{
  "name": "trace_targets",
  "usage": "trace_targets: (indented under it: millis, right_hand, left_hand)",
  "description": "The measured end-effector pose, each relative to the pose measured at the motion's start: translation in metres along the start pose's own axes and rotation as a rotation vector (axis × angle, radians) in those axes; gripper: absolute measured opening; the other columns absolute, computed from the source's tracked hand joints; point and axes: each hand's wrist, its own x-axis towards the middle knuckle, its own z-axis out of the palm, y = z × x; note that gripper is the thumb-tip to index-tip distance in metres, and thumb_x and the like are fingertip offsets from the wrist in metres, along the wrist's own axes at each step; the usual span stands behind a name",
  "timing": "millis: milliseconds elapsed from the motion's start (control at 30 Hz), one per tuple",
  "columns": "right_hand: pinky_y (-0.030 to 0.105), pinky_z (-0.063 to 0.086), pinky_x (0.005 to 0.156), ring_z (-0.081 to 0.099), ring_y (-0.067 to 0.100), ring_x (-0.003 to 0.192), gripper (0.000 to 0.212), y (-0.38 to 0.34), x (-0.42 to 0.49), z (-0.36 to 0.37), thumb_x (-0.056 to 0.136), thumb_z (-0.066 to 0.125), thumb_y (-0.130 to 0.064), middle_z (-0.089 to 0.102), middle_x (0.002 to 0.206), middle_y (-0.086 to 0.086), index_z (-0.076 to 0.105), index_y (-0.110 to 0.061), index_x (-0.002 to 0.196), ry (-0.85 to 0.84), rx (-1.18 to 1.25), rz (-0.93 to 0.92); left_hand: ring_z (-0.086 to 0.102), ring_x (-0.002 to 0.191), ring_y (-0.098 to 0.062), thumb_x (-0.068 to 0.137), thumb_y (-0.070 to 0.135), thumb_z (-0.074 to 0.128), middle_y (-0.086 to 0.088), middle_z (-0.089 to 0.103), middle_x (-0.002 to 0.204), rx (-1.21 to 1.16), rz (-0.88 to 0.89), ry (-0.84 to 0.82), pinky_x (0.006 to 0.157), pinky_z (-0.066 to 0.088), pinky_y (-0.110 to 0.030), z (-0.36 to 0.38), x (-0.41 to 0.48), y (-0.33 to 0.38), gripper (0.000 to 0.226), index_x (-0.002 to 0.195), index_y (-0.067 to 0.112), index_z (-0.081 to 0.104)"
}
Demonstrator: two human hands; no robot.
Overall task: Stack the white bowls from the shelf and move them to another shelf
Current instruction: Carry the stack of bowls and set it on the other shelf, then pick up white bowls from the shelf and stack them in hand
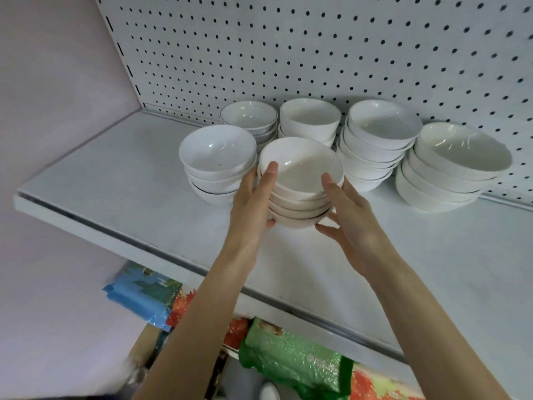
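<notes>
Bowl stack (300, 183) at frame centre, slightly tilted, on or just over shelf (115, 174), cannot tell which | clasped on its left by left hand (253, 203), fingers curled round the side | cupped on its right by right hand (349, 223), fingers spread toward base | ringed by other stacks (377, 142) left, behind, right | pegboard (317, 47) across upper frame | packages (288, 362) under shelf, lower frame

One head-worn camera looks forward and down, close in, at the white shelf (138, 174), facing its pegboard back panel (317, 53). The view centres on the bowl stack (300, 180) gripped by the left hand (253, 203) and right hand (352, 223); the shelf's front edge crosses diagonally, with packaged goods (288, 356) visible beneath.
</notes>
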Motion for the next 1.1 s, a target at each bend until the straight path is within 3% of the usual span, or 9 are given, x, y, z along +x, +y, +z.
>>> trace_targets:
  millis: [167, 267, 333, 433, 500, 567, 667, 833, 1100]
  right_hand:
    - [0.041, 0.043, 0.101, 0.046, 0.011, 0.117, 0.052, -0.004, 0.003, -0.003, 0.093, 0.051, -0.047, 0.051, 0.112, -0.027, 0.037, -0.036, 0.142, -0.049, -0.067, 0.002]
    - [0.043, 0.032, 0.112, 0.035, 0.012, 0.136, 0.074, -0.006, -0.003, -0.007, 0.090, 0.053, -0.052, 0.036, 0.148, -0.014, 0.019, -0.029, 0.152, -0.018, -0.176, -0.031]
    - [0.038, 0.025, 0.117, 0.026, 0.013, 0.143, 0.083, -0.006, -0.014, -0.013, 0.088, 0.054, -0.054, 0.022, 0.158, -0.008, 0.011, -0.026, 0.153, 0.036, -0.320, -0.098]
    - [0.029, 0.020, 0.116, 0.021, 0.011, 0.145, 0.080, -0.005, -0.044, -0.023, 0.090, 0.054, -0.051, 0.020, 0.159, -0.005, 0.013, -0.025, 0.153, 0.034, -0.585, -0.242]
    - [0.024, 0.014, 0.113, 0.016, 0.012, 0.146, 0.079, -0.001, -0.069, -0.023, 0.091, 0.053, -0.049, 0.017, 0.159, -0.002, 0.013, -0.022, 0.154, 0.012, -0.795, -0.357]
    - [0.030, 0.014, 0.115, 0.012, 0.018, 0.147, 0.081, 0.002, -0.097, -0.009, 0.090, 0.053, -0.049, 0.013, 0.160, 0.004, 0.012, -0.020, 0.154, -0.036, -0.957, -0.465]
    - [0.043, 0.012, 0.117, 0.006, 0.025, 0.147, 0.084, 0.009, -0.150, 0.038, 0.090, 0.053, -0.051, 0.005, 0.161, 0.009, 0.005, -0.023, 0.153, -0.183, -1.148, -0.636]
    - [0.045, 0.008, 0.119, 0.002, 0.026, 0.148, 0.085, 0.032, -0.280, 0.138, 0.087, 0.056, -0.055, -0.002, 0.162, 0.007, 0.005, -0.036, 0.152, -0.605, -1.328, -0.918]
    - [0.046, 0.010, 0.118, 0.001, 0.027, 0.148, 0.089, 0.059, -0.523, 0.263, 0.086, 0.055, -0.057, -0.006, 0.161, 0.008, -0.002, -0.037, 0.152, -1.146, -1.376, -1.318]
  left_hand:
    - [0.055, 0.120, -0.015, 0.093, 0.051, 0.051, 0.011, 0.056, 0.130, 0.025, 0.001, 0.033, 0.096, 0.050, -0.044, 0.002, 0.002, 0.000, 0.037, 0.128, 0.039, 0.048]
    - [0.052, 0.123, -0.013, 0.084, 0.062, 0.052, 0.015, 0.056, 0.129, 0.161, 0.079, 0.059, 0.105, 0.043, -0.046, -0.003, -0.004, -0.001, 0.054, 0.134, 0.040, 0.048]
    - [0.051, 0.124, -0.013, 0.077, 0.065, 0.049, 0.013, 0.057, 0.129, 0.269, 0.133, 0.061, 0.108, 0.041, -0.046, -0.011, -0.015, -0.001, 0.066, 0.136, 0.037, 0.047]
    - [0.052, 0.121, -0.010, 0.088, 0.057, 0.055, 0.008, 0.058, 0.123, 0.389, 0.224, 0.058, 0.108, 0.039, -0.034, -0.032, -0.047, -0.001, 0.057, 0.138, 0.032, 0.045]
    - [0.048, 0.125, -0.010, 0.092, 0.050, 0.056, 0.004, 0.054, 0.135, 0.576, 0.342, 0.054, 0.107, 0.037, -0.029, -0.052, -0.079, -0.002, 0.055, 0.141, 0.031, 0.041]
    - [0.043, 0.131, -0.014, 0.091, 0.052, 0.055, 0.003, 0.047, 0.144, 0.804, 0.457, 0.101, 0.105, 0.036, -0.031, -0.080, -0.115, -0.003, 0.062, 0.145, 0.031, 0.035]
    - [0.038, 0.135, -0.017, 0.091, 0.053, 0.053, 0.003, 0.039, 0.150, 1.085, 0.500, 0.257, 0.099, 0.035, -0.031, -0.134, -0.184, -0.005, 0.065, 0.148, 0.031, 0.030]
    - [0.047, 0.129, -0.031, 0.084, 0.063, 0.036, -0.009, 0.047, 0.145, 1.495, 0.387, 0.563, 0.105, 0.038, -0.044, -0.247, -0.357, -0.018, 0.076, 0.146, 0.020, 0.039]
    - [0.055, 0.117, -0.038, 0.079, 0.064, 0.034, -0.013, 0.056, 0.134, 1.677, 0.055, 0.951, 0.094, 0.046, -0.050, -0.359, -0.653, -0.009, 0.076, 0.137, 0.018, 0.051]
